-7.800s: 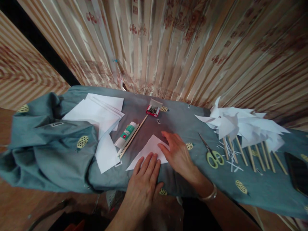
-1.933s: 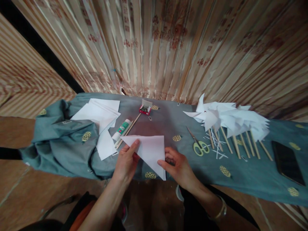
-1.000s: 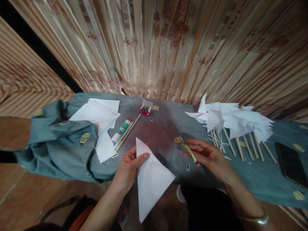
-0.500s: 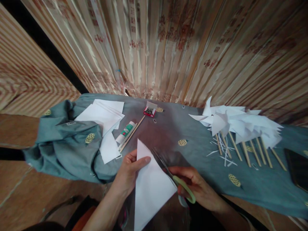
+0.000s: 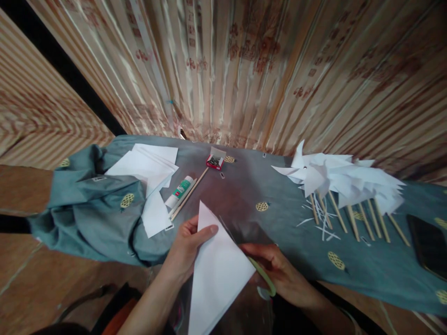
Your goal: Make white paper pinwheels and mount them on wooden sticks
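A white sheet of paper folded to a triangle (image 5: 220, 279) is pinched in my left hand (image 5: 186, 244), thumb on top near its upper point. My right hand (image 5: 275, 267) grips a pair of scissors (image 5: 263, 275) with pale green handles. Their blades lie along the paper's right edge, partly hidden behind it, so I cannot tell whether they are cutting. Beyond my left hand, a glue stick (image 5: 179, 190) lies beside thin wooden sticks (image 5: 188, 195). A small red box (image 5: 214, 160) of metal pins or tacks stands open behind them.
White paper sheets (image 5: 139, 163) lie at the left on the grey-green cloth (image 5: 240, 186). At the right are several paper pinwheels (image 5: 342, 181) on sticks, with thin paper strips (image 5: 326, 218) beside them. A dark phone (image 5: 426, 244) lies near the right edge. Pleated curtains (image 5: 223, 70) hang behind.
The scissors have shifted slightly left and further behind the paper's right edge, with my right hand following. The paper's lower end has swung a little left. My left hand keeps its pinch.
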A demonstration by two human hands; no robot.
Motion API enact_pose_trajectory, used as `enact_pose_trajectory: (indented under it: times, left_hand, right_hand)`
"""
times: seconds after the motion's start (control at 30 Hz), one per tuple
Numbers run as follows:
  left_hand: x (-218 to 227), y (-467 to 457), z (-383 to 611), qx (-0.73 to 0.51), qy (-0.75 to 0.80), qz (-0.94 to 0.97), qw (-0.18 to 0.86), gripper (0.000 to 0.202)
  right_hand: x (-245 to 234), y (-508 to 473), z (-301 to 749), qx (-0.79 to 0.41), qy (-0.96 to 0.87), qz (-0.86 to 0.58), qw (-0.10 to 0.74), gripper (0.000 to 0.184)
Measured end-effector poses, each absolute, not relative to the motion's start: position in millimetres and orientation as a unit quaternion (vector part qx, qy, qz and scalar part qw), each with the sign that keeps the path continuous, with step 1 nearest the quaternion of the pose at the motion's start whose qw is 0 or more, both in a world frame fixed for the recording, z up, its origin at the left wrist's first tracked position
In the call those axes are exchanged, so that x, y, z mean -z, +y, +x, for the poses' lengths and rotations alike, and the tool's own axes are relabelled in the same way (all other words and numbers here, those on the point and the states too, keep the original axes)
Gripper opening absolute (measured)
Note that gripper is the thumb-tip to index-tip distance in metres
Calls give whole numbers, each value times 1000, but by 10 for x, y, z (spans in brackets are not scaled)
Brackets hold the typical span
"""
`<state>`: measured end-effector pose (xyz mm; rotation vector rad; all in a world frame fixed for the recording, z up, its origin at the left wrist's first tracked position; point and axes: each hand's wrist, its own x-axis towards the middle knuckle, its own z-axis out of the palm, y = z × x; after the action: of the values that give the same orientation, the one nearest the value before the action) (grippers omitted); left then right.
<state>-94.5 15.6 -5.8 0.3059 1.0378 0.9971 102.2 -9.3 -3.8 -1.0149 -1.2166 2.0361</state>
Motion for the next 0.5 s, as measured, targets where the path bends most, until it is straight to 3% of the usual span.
enact_pose_trajectory:
  times: [0.5]
  left_hand:
    - [187,147,-923,-427,495,193,732,36]
  right_hand:
    - [16,-108,1089,-678,-550,-430,230,34]
